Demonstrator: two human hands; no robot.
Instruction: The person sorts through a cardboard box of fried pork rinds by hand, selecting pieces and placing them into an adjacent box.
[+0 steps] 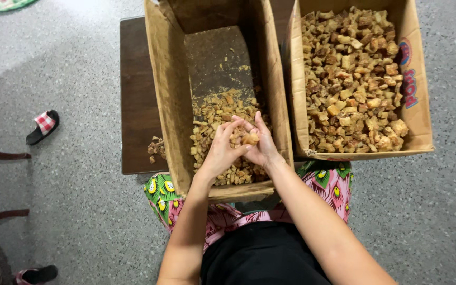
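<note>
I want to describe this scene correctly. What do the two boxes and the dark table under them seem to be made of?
Left box and right box: brown corrugated cardboard, matte, with creased, worn flaps. Table: probably wood, or a wood-look laminate, dark brown with a slight sheen. Its grain is not clear enough to decide.

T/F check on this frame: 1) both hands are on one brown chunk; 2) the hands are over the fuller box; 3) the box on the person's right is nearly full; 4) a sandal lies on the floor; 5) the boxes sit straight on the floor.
1. The left hand and right hand pinch one brown chunk between them. True.
2. The hands are over the fuller box. False: they are over the left cardboard box, filled only at its near end.
3. The right cardboard box is nearly full of brown chunks. True.
4. A checked sandal lies on the floor. True.
5. The boxes sit straight on the floor. False: a dark wooden board lies under them.
</note>
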